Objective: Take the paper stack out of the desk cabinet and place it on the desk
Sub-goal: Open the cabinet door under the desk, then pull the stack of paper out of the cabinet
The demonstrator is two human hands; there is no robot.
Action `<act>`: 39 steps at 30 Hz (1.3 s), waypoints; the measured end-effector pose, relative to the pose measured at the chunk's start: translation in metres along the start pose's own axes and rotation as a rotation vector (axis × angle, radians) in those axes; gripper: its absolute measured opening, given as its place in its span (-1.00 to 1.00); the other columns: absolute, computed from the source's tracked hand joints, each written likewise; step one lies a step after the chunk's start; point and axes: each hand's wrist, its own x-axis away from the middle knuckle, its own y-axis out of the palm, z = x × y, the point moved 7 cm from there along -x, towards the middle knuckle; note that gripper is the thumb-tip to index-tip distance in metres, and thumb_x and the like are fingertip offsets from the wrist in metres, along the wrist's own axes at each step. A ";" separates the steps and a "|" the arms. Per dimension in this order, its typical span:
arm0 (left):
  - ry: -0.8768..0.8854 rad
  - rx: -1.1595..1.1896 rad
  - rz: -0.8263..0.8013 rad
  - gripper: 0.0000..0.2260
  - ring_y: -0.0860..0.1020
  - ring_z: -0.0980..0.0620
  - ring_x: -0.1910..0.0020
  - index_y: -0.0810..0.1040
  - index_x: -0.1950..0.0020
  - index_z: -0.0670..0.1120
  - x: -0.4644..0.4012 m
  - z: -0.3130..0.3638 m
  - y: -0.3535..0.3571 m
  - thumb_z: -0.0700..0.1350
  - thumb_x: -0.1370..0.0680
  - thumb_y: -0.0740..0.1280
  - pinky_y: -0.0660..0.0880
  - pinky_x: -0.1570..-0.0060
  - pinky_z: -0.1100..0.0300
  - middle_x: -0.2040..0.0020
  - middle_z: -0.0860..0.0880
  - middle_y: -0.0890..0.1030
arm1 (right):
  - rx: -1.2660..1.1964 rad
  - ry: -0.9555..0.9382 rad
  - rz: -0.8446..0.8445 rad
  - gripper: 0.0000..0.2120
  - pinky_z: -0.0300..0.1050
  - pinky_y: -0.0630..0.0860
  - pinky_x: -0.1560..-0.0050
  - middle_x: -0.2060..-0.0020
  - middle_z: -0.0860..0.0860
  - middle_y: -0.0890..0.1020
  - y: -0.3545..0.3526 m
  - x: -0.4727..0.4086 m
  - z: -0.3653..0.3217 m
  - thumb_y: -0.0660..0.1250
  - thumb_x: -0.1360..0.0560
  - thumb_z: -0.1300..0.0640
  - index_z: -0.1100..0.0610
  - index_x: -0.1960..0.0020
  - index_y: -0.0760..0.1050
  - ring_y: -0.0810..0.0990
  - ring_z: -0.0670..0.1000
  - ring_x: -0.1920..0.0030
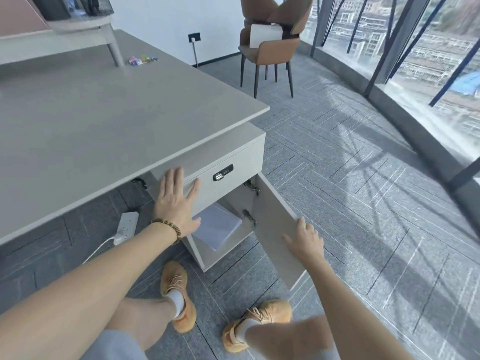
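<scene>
A white paper stack point(217, 228) lies flat inside the lower compartment of the grey desk cabinet point(235, 162), under a drawer with a combination lock point(222, 173). The cabinet door point(275, 229) stands swung open to the right. My left hand point(178, 203) is spread with fingers apart, just in front of the drawer face and above the stack, holding nothing. My right hand point(306, 239) rests on the top outer edge of the open door, fingers curled over it. The grey desk top point(104, 120) stretches above and to the left.
A white power strip point(126, 226) with its cable lies on the carpet under the desk. My two orange shoes point(179, 294) stand in front of the cabinet. A brown chair point(270, 40) stands at the back by the glass wall. Small coloured wrappers point(142, 59) lie on the desk's far side.
</scene>
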 end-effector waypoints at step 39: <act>-0.390 0.955 -0.293 -0.44 0.15 -0.11 -0.57 0.20 -0.53 -0.15 0.018 0.112 0.198 -0.11 -0.57 0.27 0.28 -0.44 -0.01 -0.57 -0.18 0.19 | 0.017 -0.260 -0.254 -0.32 0.20 0.40 -0.37 -0.43 0.18 0.41 0.108 -0.055 -0.078 0.20 -0.60 -0.17 0.09 -0.60 0.10 0.45 0.25 -0.39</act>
